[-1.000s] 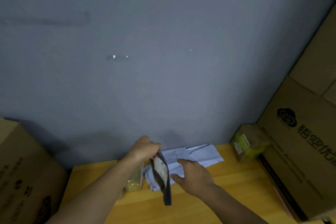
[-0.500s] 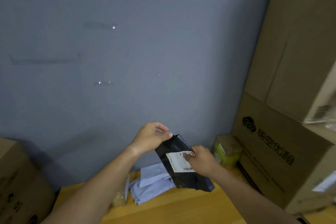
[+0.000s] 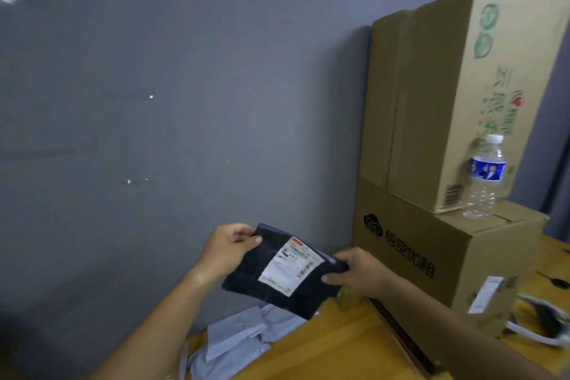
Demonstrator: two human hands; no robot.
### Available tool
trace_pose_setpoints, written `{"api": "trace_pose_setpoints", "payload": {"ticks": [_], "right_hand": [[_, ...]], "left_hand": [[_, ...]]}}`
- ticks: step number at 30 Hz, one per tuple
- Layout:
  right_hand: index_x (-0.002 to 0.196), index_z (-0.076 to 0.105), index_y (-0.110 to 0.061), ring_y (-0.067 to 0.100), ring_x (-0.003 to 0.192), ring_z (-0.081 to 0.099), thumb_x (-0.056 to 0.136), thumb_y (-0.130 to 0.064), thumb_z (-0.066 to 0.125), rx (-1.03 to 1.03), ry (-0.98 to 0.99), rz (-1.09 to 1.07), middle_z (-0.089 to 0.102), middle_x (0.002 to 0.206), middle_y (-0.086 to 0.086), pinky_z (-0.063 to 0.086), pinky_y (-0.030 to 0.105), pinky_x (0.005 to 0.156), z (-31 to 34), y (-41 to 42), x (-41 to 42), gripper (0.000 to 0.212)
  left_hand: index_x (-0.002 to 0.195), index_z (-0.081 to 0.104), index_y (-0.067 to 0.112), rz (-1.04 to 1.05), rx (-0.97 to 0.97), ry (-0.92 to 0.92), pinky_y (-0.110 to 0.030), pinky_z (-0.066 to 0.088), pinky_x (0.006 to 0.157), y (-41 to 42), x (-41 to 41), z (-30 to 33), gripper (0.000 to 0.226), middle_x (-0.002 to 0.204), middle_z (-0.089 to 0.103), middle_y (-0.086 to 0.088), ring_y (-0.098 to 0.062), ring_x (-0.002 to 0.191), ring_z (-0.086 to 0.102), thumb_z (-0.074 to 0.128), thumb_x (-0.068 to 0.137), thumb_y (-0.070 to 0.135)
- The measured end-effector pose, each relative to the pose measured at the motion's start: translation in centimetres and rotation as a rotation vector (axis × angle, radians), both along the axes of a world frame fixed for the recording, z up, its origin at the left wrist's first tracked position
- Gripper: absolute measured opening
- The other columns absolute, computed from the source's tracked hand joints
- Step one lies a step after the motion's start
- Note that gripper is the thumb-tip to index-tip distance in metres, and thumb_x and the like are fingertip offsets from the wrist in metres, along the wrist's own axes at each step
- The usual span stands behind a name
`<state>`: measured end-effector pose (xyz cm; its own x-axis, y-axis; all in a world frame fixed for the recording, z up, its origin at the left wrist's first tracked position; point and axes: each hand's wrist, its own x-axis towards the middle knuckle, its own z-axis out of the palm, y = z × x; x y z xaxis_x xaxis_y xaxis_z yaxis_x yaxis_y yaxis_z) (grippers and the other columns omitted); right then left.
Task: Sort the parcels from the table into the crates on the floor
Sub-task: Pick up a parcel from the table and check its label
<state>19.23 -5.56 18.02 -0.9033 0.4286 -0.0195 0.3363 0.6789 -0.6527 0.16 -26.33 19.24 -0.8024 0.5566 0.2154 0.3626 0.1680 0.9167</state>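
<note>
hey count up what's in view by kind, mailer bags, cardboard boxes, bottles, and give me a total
Mailer bags: 2, the black mailer held in both hands and the grey mailer on the table.
Cardboard boxes: 2, upper box stacked on lower box.
Bottles: 1, water bottle.
Total: 5

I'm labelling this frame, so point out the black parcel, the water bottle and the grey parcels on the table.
black parcel (image 3: 246,274), head view, bare black film left of its label.
water bottle (image 3: 486,170), head view, blue label band.
grey parcels (image 3: 237,339), head view, middle of the pile.

Stacked cardboard boxes (image 3: 431,163) are walling off the table (image 3: 333,345) on the right; pale mailers (image 3: 243,339) are lying near the wall; bare wood between is staying passable
</note>
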Motion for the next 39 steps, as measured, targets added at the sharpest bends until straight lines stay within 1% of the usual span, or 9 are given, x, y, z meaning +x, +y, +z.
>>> {"api": "trace_pose_setpoints", "payload": {"ticks": [3,6,11,16,22,30,32,35,39], "right_hand": [[0.088,0.075,-0.012,0.013,0.077,0.072,0.086,-0.020,0.080,-0.126,0.098,-0.106,0.077,0.086,0.004,0.060,0.031,0.074,0.3,1.0,1.0,0.010],[0.097,0.076,-0.010,0.020,0.085,0.077,0.088,-0.011,0.076,-0.364,0.266,-0.149,0.079,0.090,0.006,0.063,0.045,0.083,0.9,1.1,1.6,0.009],[0.102,0.070,-0.003,0.026,0.087,0.077,0.094,-0.006,0.069,-0.600,0.426,-0.167,0.079,0.092,0.010,0.064,0.045,0.078,1.9,0.6,2.0,0.009],[0.103,0.070,-0.009,0.023,0.092,0.076,0.094,-0.014,0.070,-0.619,0.459,-0.191,0.079,0.097,0.006,0.062,0.049,0.085,1.6,0.6,1.8,0.010],[0.114,0.069,-0.012,0.022,0.098,0.075,0.090,-0.010,0.073,-0.702,0.451,-0.145,0.077,0.108,0.004,0.063,0.033,0.072,0.4,0.1,2.0,0.025],[0.118,0.069,-0.008,0.021,0.099,0.075,0.090,-0.005,0.074,-0.678,0.380,-0.179,0.077,0.110,0.007,0.064,0.035,0.081,-1.7,0.7,3.7,0.029],[0.116,0.069,-0.006,0.014,0.089,0.074,0.090,-0.001,0.072,-0.691,0.389,-0.222,0.075,0.108,0.007,0.063,0.026,0.071,-2.1,0.6,4.7,0.027],[0.111,0.069,-0.009,0.007,0.077,0.072,0.092,-0.002,0.070,-0.641,0.385,-0.327,0.074,0.102,0.004,0.064,0.032,0.067,-2.9,0.7,6.4,0.020],[0.114,0.071,-0.011,0.015,0.091,0.075,0.096,-0.008,0.068,-0.587,0.430,-0.506,0.077,0.106,0.004,0.064,0.035,0.078,-4.4,1.1,10.0,0.019]], "left_hand": [[0.087,0.073,0.009,-0.006,0.126,-0.158,-0.029,0.059,0.070,-0.4,0.2,0.5,0.007,0.087,0.077,-0.014,-0.018,0.073,0.074,0.072,0.088,0.002],[0.088,0.071,0.006,0.003,0.163,-0.236,-0.018,0.053,0.051,-0.4,1.0,0.8,0.005,0.075,0.076,-0.004,-0.007,0.058,0.069,0.070,0.090,0.003],[0.093,0.072,0.008,-0.027,0.153,-0.286,-0.025,0.053,0.062,-0.3,1.5,0.7,0.004,0.077,0.076,-0.002,-0.013,0.064,0.068,0.068,0.092,0.008],[0.097,0.073,0.003,-0.015,0.186,-0.323,-0.029,0.055,0.068,-0.4,2.1,0.7,0.008,0.083,0.077,-0.009,-0.018,0.067,0.070,0.069,0.092,0.010],[0.097,0.073,0.003,0.005,0.228,-0.360,-0.029,0.058,0.062,0.0,2.9,0.5,0.008,0.088,0.077,-0.016,-0.023,0.070,0.073,0.070,0.091,0.007],[0.094,0.073,0.004,-0.032,0.222,-0.402,-0.034,0.058,0.071,2.1,3.5,-0.8,0.005,0.085,0.077,-0.015,-0.025,0.071,0.073,0.069,0.090,0.006],[0.090,0.072,0.006,-0.060,0.216,-0.412,-0.032,0.057,0.068,3.1,3.8,-1.2,0.003,0.082,0.077,-0.013,-0.022,0.067,0.073,0.069,0.090,0.005],[0.092,0.073,0.007,-0.129,0.174,-0.411,-0.034,0.056,0.072,4.9,4.0,-2.1,0.003,0.085,0.078,-0.013,-0.023,0.072,0.073,0.071,0.090,0.008],[0.097,0.073,0.010,-0.275,0.087,-0.392,-0.036,0.056,0.074,8.3,5.1,-3.8,0.008,0.089,0.078,-0.010,-0.024,0.080,0.073,0.072,0.090,0.013]]}}
